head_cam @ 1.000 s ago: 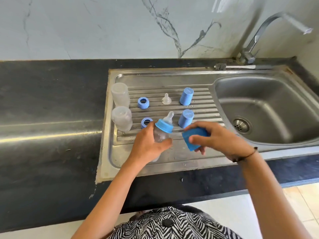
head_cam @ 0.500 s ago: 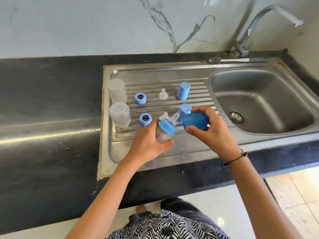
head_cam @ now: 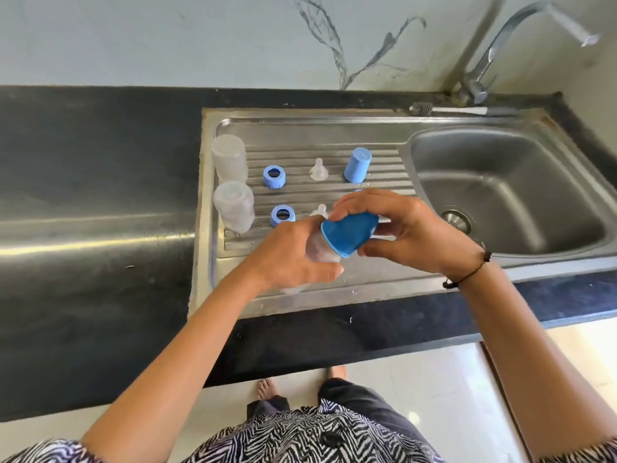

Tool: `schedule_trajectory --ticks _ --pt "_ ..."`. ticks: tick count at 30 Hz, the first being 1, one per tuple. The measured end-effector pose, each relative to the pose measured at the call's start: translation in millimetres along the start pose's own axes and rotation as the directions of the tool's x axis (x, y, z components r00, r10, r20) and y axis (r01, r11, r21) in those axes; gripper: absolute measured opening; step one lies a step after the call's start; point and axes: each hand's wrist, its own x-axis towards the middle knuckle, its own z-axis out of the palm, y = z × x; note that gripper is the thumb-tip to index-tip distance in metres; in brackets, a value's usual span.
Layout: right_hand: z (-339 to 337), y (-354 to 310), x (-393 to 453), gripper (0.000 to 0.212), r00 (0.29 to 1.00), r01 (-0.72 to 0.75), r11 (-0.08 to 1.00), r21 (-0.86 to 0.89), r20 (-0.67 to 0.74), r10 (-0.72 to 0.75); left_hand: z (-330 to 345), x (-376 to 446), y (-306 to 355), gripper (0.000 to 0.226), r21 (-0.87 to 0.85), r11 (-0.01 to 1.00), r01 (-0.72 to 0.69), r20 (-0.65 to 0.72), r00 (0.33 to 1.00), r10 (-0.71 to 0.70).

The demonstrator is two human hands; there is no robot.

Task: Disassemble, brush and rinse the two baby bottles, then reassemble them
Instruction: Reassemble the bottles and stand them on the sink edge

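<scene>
At centre frame, above the steel drainboard, the left hand grips a clear bottle while the right hand curls around a blue cap, seating it over the top (probably pressing it home). Reassembly looks underway: left of centre, two bottle bodies, two blue rings, a teat and another cap wait unassembled.

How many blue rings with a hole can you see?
2. One blue ring sits on the draining board beside the far upside-down bottle. The other blue ring sits nearer, beside the second bottle. More may hide behind the hands.
</scene>
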Motion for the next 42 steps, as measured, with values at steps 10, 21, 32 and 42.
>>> schedule_trajectory --ticks 10,21,32,42 --pt "-21.6 23.8 3.5 0.036 0.983 -0.161 0.985 -0.069 -0.102 0.154 29.1 27.7 29.5 0.048 0.397 0.911 0.108 -0.299 0.954 0.017" --pt "-76.8 55.0 -4.5 0.083 0.902 -0.428 0.898 0.106 -0.014 0.431 73.4 72.2 71.4 0.053 0.459 0.863 0.211 -0.530 0.845 0.075" --pt "-102.0 95.5 -23.0 0.042 0.999 0.036 0.990 0.137 0.025 -0.039 91.4 86.0 78.9 0.049 0.239 0.940 0.241 -0.454 0.884 -0.111" --pt "-89.0 68.8 -22.9 0.023 0.974 -0.106 0.994 -0.009 -0.204 0.102 104.4 88.4 83.4 0.047 0.331 0.924 0.191 -0.646 0.760 0.074"
